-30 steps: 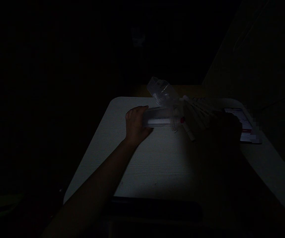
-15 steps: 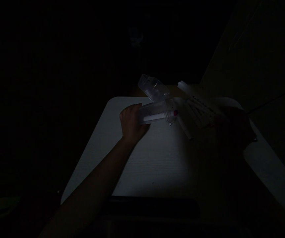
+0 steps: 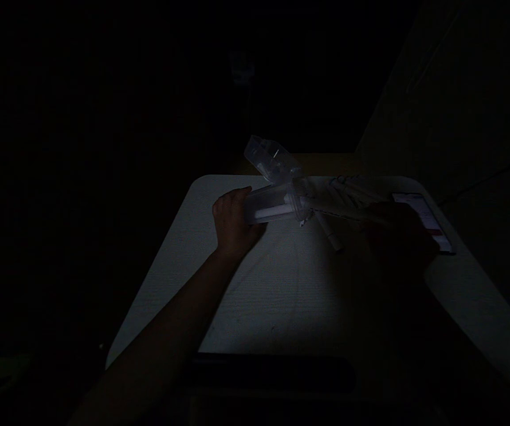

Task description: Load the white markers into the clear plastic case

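My left hand [image 3: 232, 222] is wrapped round the closed end of a clear plastic marker case [image 3: 264, 198], which lies on its side over the table. Its lid [image 3: 270, 157] hangs open at the far side. Through the wall shows a white marker [image 3: 273, 210] lying inside. Deep in shadow, my right hand [image 3: 392, 231] grips another white marker [image 3: 339, 210] with dark print, and the far end of that marker is at the case's mouth. More pale markers [image 3: 359, 188] lie loose behind it, and a single marker [image 3: 329, 232] lies in front of the mouth. The right fingers are barely visible.
A phone with a lit screen [image 3: 426, 219] lies at the right edge of the white table [image 3: 184, 260], partly behind my right hand. A dark slot [image 3: 273, 370] runs along the near edge. A thin cable [image 3: 490, 177] stretches off to the right. The surroundings are very dark.
My right hand has moved left, lowering the marker from a raised angle to the case's mouth. The phone has come into view from behind the hand. My left hand keeps its hold.
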{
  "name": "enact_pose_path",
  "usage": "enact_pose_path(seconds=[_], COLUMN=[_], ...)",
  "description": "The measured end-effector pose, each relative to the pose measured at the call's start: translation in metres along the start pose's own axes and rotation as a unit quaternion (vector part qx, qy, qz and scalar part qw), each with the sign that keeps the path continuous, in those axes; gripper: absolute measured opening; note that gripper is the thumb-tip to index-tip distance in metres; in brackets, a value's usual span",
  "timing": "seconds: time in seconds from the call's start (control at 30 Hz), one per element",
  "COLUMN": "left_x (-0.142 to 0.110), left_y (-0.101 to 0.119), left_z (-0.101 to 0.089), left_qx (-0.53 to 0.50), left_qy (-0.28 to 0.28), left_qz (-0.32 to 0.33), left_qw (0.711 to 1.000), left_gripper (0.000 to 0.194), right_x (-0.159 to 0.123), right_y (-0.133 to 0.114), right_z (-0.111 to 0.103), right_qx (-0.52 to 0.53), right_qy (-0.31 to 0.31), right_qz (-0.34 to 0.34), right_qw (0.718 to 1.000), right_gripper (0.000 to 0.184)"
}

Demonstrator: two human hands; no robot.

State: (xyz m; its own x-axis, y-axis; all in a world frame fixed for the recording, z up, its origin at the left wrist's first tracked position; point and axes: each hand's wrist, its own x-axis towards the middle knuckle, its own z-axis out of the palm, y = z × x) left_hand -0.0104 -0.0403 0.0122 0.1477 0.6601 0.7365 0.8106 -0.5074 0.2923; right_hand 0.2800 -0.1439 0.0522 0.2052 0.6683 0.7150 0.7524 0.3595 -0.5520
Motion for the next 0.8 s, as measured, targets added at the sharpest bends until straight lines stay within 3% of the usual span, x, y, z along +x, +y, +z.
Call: enact_pose_path(seconds=[0.07, 0.17, 0.3, 0.43, 0.8], left_x=[0.0, -0.001, -0.001, 0.0, 0.0], left_y=[0.001, 0.002, 0.002, 0.003, 0.005], left_z=[-0.001, -0.001, -0.002, -0.002, -0.002], left_qx=[0.001, 0.004, 0.007, 0.009, -0.003], left_qy=[-0.012, -0.025, -0.031, -0.039, -0.052], left_qz=[0.012, 0.019, 0.018, 0.009, 0.017], left_qw=[1.0, 1.0, 0.999, 0.999, 0.998], left_gripper=[0.069, 0.069, 0.07, 0.071, 0.072], right_x=[-0.001, -0.003, -0.005, -0.006, -0.003], right_y=[0.0, 0.001, 0.001, -0.003, -0.012], right_z=[0.0, 0.003, 0.009, 0.012, 0.018], right_qx=[0.014, 0.021, 0.074, 0.074, 0.065], right_qy=[-0.005, -0.017, 0.038, 0.054, -0.116], right_qz=[-0.01, 0.036, 0.05, 0.046, -0.004], right_qw=[1.0, 0.999, 0.995, 0.995, 0.991], right_gripper=[0.028, 0.035, 0.043, 0.037, 0.049])
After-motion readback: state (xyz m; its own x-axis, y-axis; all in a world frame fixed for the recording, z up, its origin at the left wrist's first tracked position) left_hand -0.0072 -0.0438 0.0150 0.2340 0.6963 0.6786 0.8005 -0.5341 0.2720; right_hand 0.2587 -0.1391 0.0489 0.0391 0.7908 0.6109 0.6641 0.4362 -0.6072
